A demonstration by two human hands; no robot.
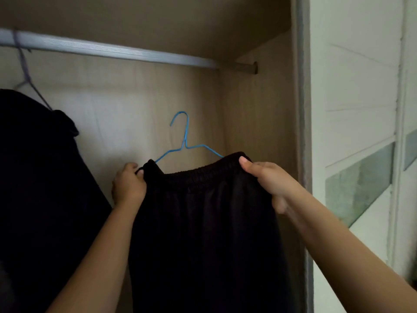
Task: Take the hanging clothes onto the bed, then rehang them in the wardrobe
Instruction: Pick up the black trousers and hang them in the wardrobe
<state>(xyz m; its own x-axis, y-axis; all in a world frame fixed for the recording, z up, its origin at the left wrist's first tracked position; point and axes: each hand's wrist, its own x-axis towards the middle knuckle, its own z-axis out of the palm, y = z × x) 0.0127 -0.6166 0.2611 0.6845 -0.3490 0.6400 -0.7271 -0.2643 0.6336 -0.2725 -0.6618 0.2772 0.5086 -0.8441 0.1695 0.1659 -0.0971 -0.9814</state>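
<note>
A black garment with an elastic waistband hangs on a blue wire hanger inside the wardrobe. The hanger's hook is well below the silver rail and touches nothing. My left hand grips the waistband's left end, where the hanger arm enters the cloth. My right hand grips the waistband's right end, thumb on top. Both hands hold the garment up between them.
Another dark garment hangs at the left on a purple hanger hooked over the rail. The wardrobe's right side wall is close to my right hand. A white sliding door with glass panels stands at the right.
</note>
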